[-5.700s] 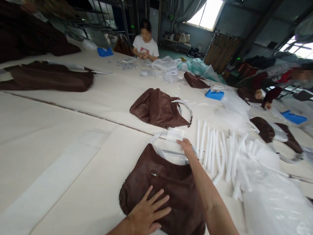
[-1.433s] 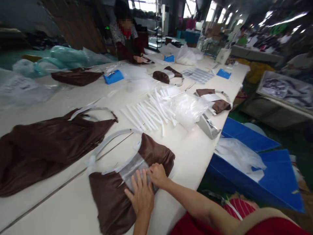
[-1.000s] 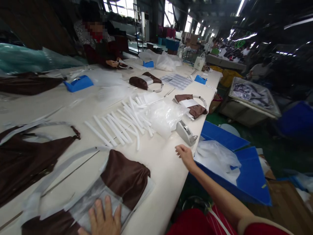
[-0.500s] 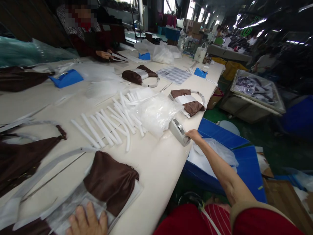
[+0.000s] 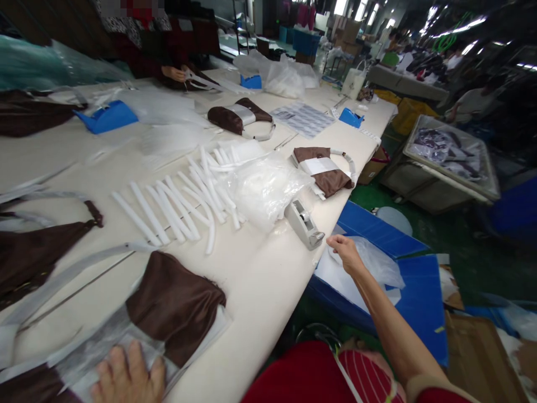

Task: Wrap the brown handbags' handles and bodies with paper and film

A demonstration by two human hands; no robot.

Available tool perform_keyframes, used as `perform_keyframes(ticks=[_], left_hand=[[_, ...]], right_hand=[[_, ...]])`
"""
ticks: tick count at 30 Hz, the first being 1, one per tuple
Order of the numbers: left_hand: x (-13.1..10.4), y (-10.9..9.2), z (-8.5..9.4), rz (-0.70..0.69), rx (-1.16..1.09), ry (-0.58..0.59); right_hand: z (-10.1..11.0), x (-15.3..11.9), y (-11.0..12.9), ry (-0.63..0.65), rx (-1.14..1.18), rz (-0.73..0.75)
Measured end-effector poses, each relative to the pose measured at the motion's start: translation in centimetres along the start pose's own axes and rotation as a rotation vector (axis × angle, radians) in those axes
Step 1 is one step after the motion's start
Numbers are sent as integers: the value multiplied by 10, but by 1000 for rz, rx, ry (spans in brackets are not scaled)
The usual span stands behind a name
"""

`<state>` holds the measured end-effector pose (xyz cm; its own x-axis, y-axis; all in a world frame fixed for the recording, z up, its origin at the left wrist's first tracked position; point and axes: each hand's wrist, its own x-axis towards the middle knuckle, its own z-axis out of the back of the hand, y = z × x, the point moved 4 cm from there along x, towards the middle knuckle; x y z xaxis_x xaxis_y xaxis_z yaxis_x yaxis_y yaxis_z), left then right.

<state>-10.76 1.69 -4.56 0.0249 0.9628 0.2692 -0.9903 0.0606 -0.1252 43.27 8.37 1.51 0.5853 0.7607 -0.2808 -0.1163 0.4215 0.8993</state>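
Observation:
At the lower left, a dark brown bag (image 5: 176, 308) lies on the table with a pale translucent wrap (image 5: 100, 341) around its middle. My left hand (image 5: 128, 374) rests flat on that wrap, fingers spread. My right hand (image 5: 344, 250) is at the table's right edge with its fingers pinched together, just right of a grey tape dispenser (image 5: 304, 225); any tape between the fingertips is too small to make out. White foam tubes (image 5: 168, 210) and a clear plastic bag (image 5: 266, 187) lie left of the dispenser.
A blue bin (image 5: 423, 302) holding white sheets stands beside the table's right edge. A brown wrapped bag (image 5: 325, 170), another bag (image 5: 239, 116) and a blue dispenser (image 5: 107, 116) lie farther back. Across the table, a person's hands (image 5: 174, 73) hold white strips.
My right hand has moved off the tape dispenser's end, leaving a small gap. My left hand stays on the wrap. The whole view has shifted slightly.

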Motion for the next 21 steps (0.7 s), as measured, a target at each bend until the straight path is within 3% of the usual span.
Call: perform_keyframes(ticks=[4, 8, 11, 13, 14, 16, 19, 21], left_hand=[[-2, 4, -8, 43, -7, 11], [-10, 7, -15, 133, 13, 74], [-15, 7, -16, 167, 53, 143], [-16, 6, -14, 165, 78, 168], [-16, 5, -13, 165, 87, 174], [-17, 2, -11, 169, 95, 173], [-20, -2, -10, 179, 77, 168], [-23, -4, -11, 183, 49, 158]], right_hand=[[-2, -8, -20, 26, 63, -198], [0, -10, -42, 31, -15, -203], [20, -22, -72, -96, -133, -282], [21, -29, -80, -5, -176, -269], [11, -35, -77, 132, -188, -249], [-28, -55, -52, 476, -232, -161], [-125, -104, 12, 1003, -301, 17], [-197, -139, 54, 1287, -373, 113]])
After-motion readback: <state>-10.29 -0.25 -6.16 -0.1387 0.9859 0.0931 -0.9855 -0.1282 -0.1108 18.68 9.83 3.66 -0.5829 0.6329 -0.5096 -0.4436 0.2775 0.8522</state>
